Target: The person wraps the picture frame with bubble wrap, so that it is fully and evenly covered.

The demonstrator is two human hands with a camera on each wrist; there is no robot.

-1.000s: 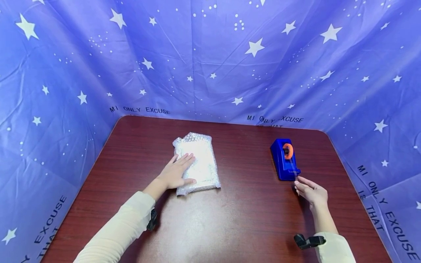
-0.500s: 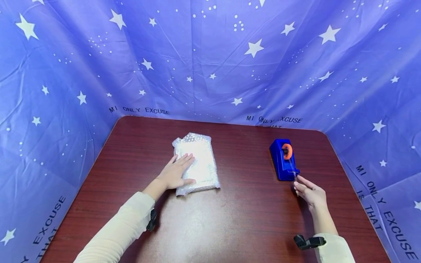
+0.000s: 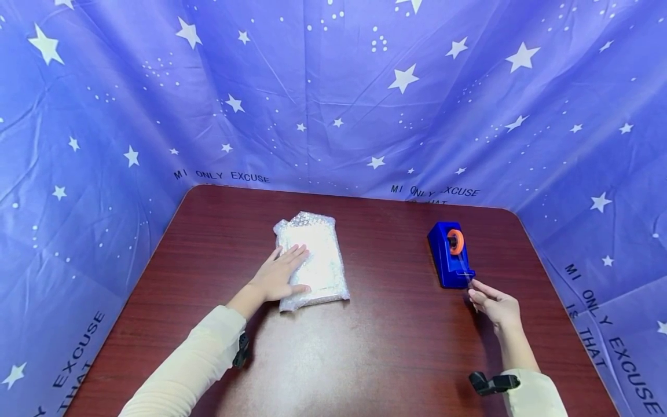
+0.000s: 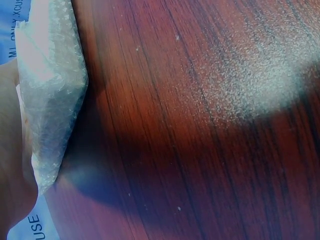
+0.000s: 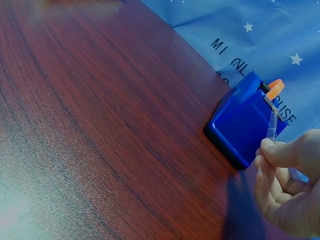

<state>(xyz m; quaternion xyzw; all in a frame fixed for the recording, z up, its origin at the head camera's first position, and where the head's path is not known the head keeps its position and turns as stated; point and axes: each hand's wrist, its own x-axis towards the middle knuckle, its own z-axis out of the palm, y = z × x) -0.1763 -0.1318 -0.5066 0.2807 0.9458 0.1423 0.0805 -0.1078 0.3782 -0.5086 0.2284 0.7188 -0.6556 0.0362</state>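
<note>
My left hand (image 3: 276,277) rests flat with spread fingers on a flat parcel in bubble wrap (image 3: 319,255), left of the table's middle. In the left wrist view the wrapped parcel (image 4: 55,95) stands out at the left edge beside part of the hand. My right hand (image 3: 497,307) is just in front of a blue tape dispenser (image 3: 449,272) with an orange roll (image 3: 456,242). Between thumb and forefinger it pinches the end of a clear strip of tape (image 5: 272,124), which runs from the dispenser's toothed cutter in the right wrist view.
Both things stand on a dark red wood-grain table (image 3: 375,347). A blue curtain with white stars (image 3: 333,87) closes in its back and sides. Black camera mounts (image 3: 492,383) sit at both cuffs.
Almost nothing differs. The right hand has shifted very slightly while still pinching the tape, and the left hand stays on the parcel.
</note>
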